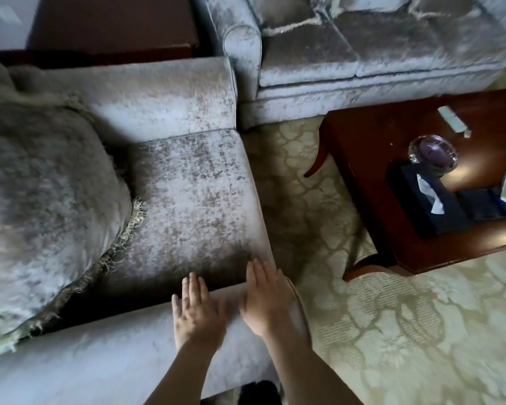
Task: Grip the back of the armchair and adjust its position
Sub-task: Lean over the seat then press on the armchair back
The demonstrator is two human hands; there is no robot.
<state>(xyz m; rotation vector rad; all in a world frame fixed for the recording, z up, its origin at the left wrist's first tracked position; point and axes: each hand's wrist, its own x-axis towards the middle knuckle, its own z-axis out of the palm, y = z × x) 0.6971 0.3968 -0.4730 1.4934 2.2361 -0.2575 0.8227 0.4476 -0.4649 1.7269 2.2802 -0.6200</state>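
Observation:
The grey velvet armchair (187,194) fills the left and middle of the head view, seen from above. Its near armrest (105,346) runs along the bottom, its far armrest (146,92) higher up. A fringed cushion (41,206) leans at the left, where the chair's back lies mostly out of frame. My left hand (196,314) rests flat on the front end of the near armrest, fingers spread. My right hand (268,299) lies flat beside it at the armrest's front corner, fingers extended and holding nothing.
A matching grey sofa (362,48) stands close beyond the armchair. To the right, a dark wooden coffee table (377,171) carries a black tissue box (427,200), a glass ashtray (433,153) and a remote (452,118). Patterned beige carpet (406,331) covers the floor.

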